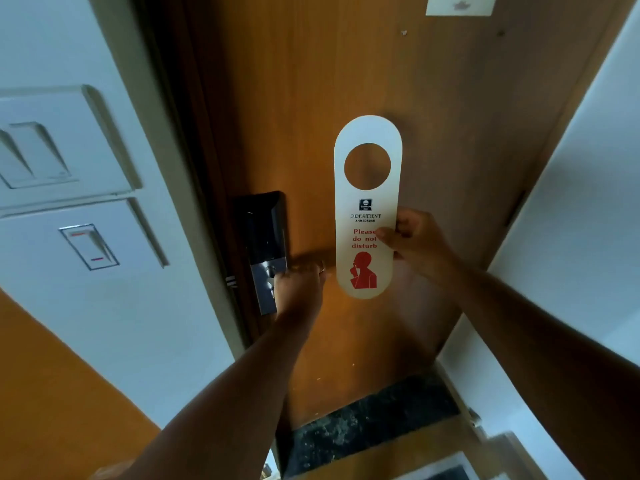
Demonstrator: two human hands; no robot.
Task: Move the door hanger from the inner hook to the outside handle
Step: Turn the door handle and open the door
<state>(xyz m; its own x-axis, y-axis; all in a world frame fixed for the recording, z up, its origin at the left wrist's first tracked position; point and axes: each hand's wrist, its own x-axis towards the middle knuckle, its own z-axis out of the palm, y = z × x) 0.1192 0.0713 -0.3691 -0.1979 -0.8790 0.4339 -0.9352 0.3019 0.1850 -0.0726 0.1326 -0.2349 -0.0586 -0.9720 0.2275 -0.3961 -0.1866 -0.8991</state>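
Observation:
A white door hanger (367, 202) with a round hole at its top and red "Please do not disturb" print is held upright in front of the wooden door (311, 98). My right hand (415, 240) is shut on its right edge, thumb over the print. My left hand (299, 289) is closed around the inside door handle, which it mostly hides, just right of the black lock plate (265, 233). The door looks closed. No hook is visible.
White switch panels (62, 147) are on the wall left of the door frame. A white wall (588, 202) stands at the right. A dark stone threshold (367, 424) lies at the door's foot. A white notice (459, 5) is fixed high on the door.

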